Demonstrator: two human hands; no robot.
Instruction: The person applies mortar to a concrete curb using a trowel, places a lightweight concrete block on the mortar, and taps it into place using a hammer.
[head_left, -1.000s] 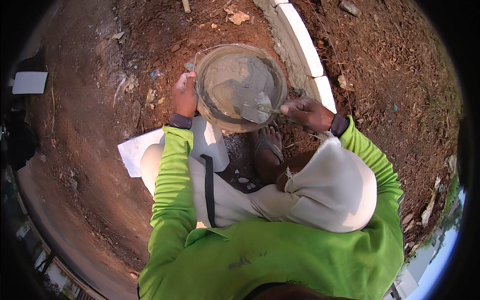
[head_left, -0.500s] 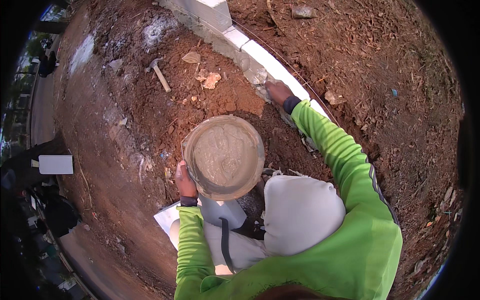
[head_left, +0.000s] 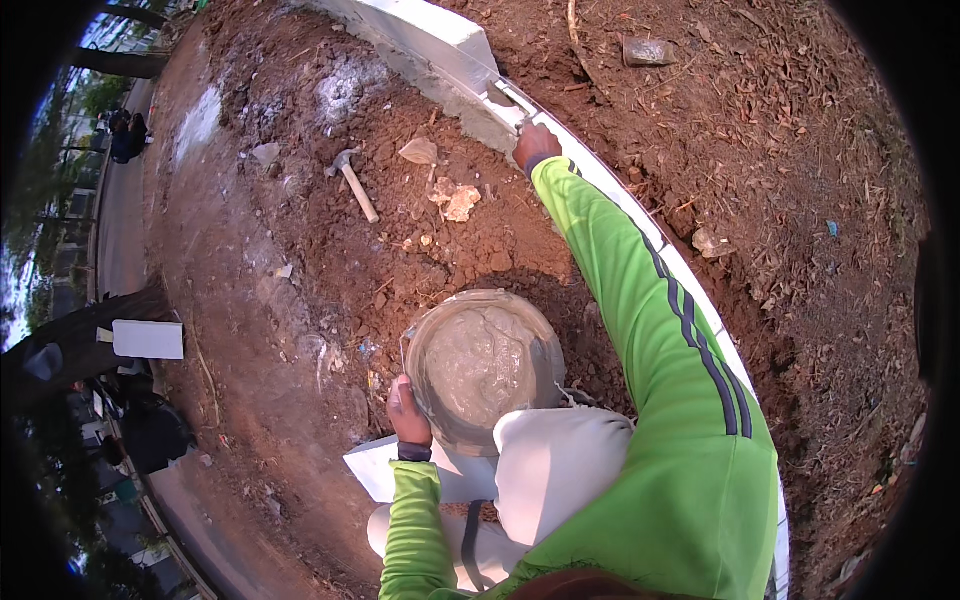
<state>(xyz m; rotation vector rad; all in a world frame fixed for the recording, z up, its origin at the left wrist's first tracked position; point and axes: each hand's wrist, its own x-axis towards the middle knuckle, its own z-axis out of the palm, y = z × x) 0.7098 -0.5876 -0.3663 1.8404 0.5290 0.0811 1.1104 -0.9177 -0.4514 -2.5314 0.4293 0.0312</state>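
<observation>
A round bucket of wet grey mortar stands in front of my bent knee. Closed on its left side, by the wire handle, is my left hand. My right arm reaches far forward to the low curved row of white blocks. There my right hand is closed round a trowel, mostly hidden by the fingers, at the inner edge of the blocks near a tall white block. Grey mortar coats the inner side of the row.
A claw hammer with a wooden handle lies on the reddish soil, near a broken orange lump and a stone. A taut string runs along the blocks. Leaf litter covers the right side. A white board stands at left.
My right hand has moved forward along the block row with the trowel, toward the tall block. My left hand stays on the bucket. The whole view has shifted.
</observation>
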